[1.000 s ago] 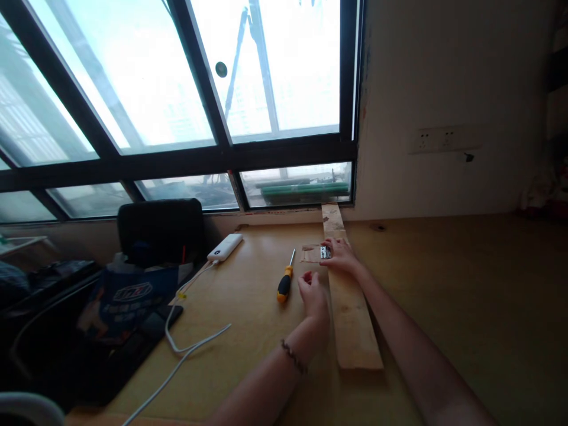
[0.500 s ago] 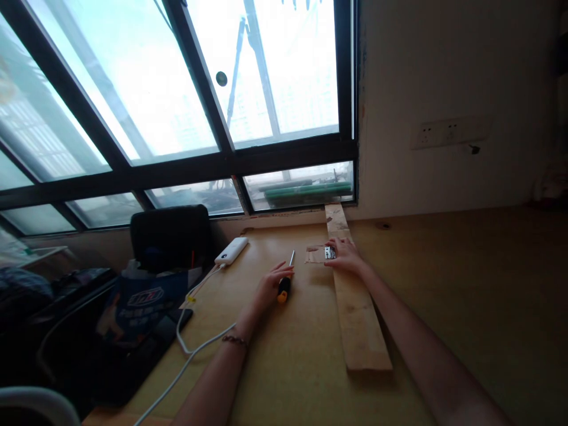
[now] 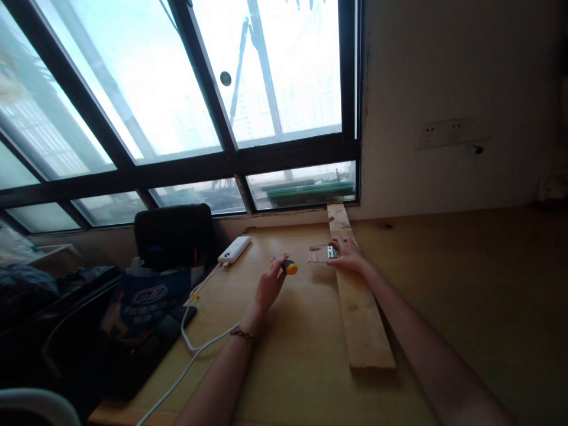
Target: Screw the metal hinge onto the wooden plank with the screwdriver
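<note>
My left hand [image 3: 269, 286] is closed around a screwdriver [image 3: 290, 267] with a black and yellow handle. The handle's end points toward me, and its shaft is hidden. On the right, my right hand [image 3: 349, 258] rests on a long wooden plank [image 3: 364, 322]. Its fingers and thumb grip a small shiny metal hinge [image 3: 332, 252] at the plank's left edge. A short thin piece of wood [image 3: 316, 253] sticks out to the left beside the hinge, over the table.
A white power bank [image 3: 235, 249] with a white cable [image 3: 183, 322] lies on the wooden table [image 3: 302, 367] at left. Beyond the left edge stand a dark chair [image 3: 173, 231] and a blue bag [image 3: 148, 296]. The window and wall border the far side.
My left hand has taken hold of the screwdriver and raised it, turning its handle end toward me. My right hand stays at the hinge and plank.
</note>
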Tool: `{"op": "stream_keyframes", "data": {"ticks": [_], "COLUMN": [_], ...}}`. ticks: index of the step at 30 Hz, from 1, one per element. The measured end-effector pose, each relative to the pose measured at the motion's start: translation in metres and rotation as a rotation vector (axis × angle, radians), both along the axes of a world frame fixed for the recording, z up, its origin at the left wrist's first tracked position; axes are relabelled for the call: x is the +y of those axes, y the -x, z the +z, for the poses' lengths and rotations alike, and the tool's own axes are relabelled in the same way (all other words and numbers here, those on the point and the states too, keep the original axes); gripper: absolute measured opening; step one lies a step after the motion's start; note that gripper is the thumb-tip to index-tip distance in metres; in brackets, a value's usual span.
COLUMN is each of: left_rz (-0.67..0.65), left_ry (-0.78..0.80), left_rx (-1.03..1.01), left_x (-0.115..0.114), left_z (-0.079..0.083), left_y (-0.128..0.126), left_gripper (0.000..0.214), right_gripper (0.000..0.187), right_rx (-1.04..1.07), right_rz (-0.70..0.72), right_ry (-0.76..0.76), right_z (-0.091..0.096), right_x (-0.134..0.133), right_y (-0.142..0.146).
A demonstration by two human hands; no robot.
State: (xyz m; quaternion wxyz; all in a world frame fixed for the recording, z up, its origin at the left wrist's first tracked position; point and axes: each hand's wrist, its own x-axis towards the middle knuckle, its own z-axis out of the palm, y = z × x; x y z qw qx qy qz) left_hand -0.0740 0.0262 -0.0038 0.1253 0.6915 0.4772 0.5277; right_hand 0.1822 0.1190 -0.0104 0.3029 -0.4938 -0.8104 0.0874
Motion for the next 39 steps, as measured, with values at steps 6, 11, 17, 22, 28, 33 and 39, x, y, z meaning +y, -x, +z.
{"op": "stream_keyframes", "data": {"ticks": [6, 11, 17, 22, 28, 33, 39], "left_rz": [-0.04, -0.113, -0.202, -0.159, -0.147, -0.145, -0.1], "left_ry": [-0.251, -0.098, 0.231, 0.184, 0.178, 0.19, 0.174], "left_rx": [-0.958, -1.243, -1.334, -1.271, -1.265, -1.261, -1.245], "left_x": [0.035, 0.053, 0.061, 0.068, 0.07, 0.07, 0.069], "left_z": [0.093, 0.127, 0.111, 0.102, 0.098, 0.096, 0.095], "left_y": [-0.042, -0.072, -0.096, -0.094, -0.094, -0.104, -0.111], "left_gripper": [0.024, 0.026, 0.03, 0.032, 0.034, 0.036, 0.037], "right_gripper": [0.067, 0.068, 0.066, 0.068, 0.068, 0.067, 0.067], "right_rx": [0.001, 0.005, 0.001, -0.022, -0.027, -0.028, -0.037], "right_rz": [0.005, 0.004, -0.003, -0.007, -0.023, -0.014, -0.014], "right_ry": [-0.008, 0.011, 0.016, 0.023, 0.024, 0.009, 0.01], "right_z": [-0.001, -0.001, 0.003, 0.003, 0.002, 0.001, 0.0], "right_x": [0.002, 0.001, -0.001, 0.0, 0.0, 0.0, 0.001], "right_y": [0.0, 0.001, 0.001, 0.001, 0.001, 0.001, 0.0]}}
